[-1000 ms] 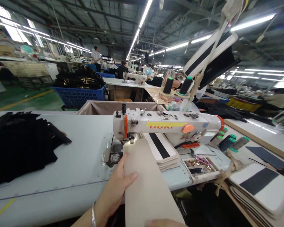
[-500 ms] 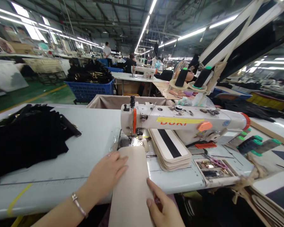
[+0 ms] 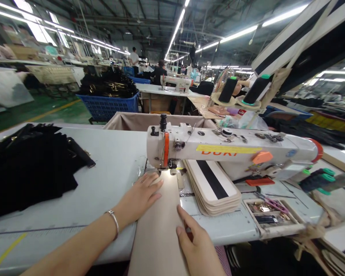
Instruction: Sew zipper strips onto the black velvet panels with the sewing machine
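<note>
A long beige panel (image 3: 159,230) with a rounded end lies on the table, its far end beneath the presser foot of a white sewing machine (image 3: 227,147). My left hand (image 3: 145,197) rests flat on the panel's left edge, close to the needle area, fingers stretched out. At the right edge, my right hand (image 3: 199,239) touches the panel with thumb and index finger held apart; its other fingers are mostly hidden. Right of the needle area sits a stack of beige-edged white panels with a black stripe (image 3: 214,186).
Black fabric pieces (image 3: 31,165) are piled on the left of the table. A parts tray (image 3: 276,218) with scissors (image 3: 273,203) stands at the right front. Behind the machine are a fabric-lined bin (image 3: 123,120), thread cones (image 3: 228,90) and a blue basket (image 3: 109,107).
The beige panel has moved forward, its far end now under the presser foot. My left hand has gone forward with it; my right hand stays at the right edge. The view has shifted slightly.
</note>
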Available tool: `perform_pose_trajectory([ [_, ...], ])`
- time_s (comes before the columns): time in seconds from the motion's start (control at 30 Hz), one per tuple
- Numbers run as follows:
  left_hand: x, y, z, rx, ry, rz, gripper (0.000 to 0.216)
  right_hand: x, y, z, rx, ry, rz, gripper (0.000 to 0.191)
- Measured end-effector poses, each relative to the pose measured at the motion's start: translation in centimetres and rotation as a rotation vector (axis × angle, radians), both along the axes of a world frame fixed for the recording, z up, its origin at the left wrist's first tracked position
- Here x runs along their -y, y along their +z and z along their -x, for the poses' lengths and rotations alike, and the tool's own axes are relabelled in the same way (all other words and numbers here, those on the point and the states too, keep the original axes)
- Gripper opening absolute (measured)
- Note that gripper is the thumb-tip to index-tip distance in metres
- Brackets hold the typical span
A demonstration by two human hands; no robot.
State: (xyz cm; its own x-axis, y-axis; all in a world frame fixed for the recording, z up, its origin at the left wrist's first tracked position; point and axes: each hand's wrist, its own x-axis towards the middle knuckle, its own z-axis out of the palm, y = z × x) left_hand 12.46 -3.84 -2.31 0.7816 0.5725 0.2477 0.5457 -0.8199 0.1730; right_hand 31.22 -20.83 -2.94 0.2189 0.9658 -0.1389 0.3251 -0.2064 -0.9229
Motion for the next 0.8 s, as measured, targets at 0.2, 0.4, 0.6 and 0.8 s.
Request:
perform_pose_trajectory([
  [0.2,-0.3,-0.8,0.0,0.062,0.003,-0.002,0.041,0.1,-0.6,-0.6,0.159,0.076,-0.032,0.052],
  [0.4,0.1,0.8,0.2,0.03,-0.016,0.11,0.041,-1.6,0.8,-0.7,0.762,0.225,-0.115,0.039],
  [0.6,-2.5,3.6,13.4,-0.161,0.358,-0.022,0.052,-6.8,1.0,-0.7,0.982,0.335,-0.433,0.038],
  [0.8,-2.9,3.6,25.2,-0.322,0.534,-0.052,0.059,-8.1,-0.8,-1.3,0.992,0.338,-0.493,0.043],
])
